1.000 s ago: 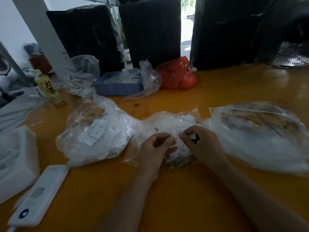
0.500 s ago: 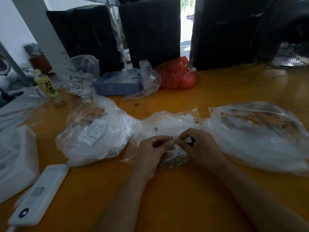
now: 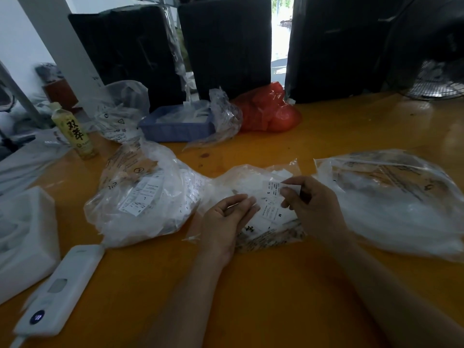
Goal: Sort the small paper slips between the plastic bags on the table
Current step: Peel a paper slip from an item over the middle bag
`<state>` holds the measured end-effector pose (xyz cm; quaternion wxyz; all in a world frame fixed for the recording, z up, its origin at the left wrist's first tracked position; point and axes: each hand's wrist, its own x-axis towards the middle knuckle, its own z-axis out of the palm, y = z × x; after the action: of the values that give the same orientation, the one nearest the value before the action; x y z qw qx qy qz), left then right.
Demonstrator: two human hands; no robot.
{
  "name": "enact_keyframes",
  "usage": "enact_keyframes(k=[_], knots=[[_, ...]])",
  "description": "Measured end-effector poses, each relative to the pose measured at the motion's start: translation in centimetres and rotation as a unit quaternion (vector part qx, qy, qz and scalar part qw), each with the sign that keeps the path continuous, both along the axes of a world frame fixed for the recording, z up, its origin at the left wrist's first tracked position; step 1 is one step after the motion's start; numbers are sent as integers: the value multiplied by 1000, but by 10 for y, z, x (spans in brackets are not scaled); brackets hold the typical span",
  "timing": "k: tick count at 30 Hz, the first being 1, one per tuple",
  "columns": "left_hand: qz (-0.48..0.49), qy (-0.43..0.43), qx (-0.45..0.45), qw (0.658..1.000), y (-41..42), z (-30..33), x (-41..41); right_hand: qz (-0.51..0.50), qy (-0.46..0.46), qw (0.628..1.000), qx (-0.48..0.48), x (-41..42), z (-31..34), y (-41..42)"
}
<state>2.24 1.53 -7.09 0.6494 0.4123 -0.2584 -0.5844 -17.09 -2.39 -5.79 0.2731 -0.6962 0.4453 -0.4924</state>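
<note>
Fingers (image 3: pixel 285 190) of the right hand (image 3: pixel 313 209) pinch one small paper slip (image 3: pixel 292 190) by its edge, lifted just above the middle plastic bag (image 3: pixel 251 179), where more slips (image 3: pixel 272 212) lie printed with size letters. Beside it the left hand (image 3: pixel 226 217) rests on that bag, its fingers loosely curled; whether they hold a slip I cannot tell. A fuller bag (image 3: pixel 140 197) sits to the left and a flatter bag (image 3: pixel 391 204) to the right on the orange surface (image 3: pixel 251 297). To do this step well, read the slip's letter first, keep the pinch light so only one slip comes away, and steady the middle bag with the left hand while carrying the slip across.
</note>
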Motion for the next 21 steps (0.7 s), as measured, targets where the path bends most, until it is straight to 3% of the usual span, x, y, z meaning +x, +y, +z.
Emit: enact_keyframes(k=[14, 21], knots=[[-16, -89, -1, 996, 1, -6, -2, 12, 57, 998, 12, 5, -1, 5], [27, -137, 0, 990, 1, -5, 0, 7, 126, 992, 8, 4, -3, 3]])
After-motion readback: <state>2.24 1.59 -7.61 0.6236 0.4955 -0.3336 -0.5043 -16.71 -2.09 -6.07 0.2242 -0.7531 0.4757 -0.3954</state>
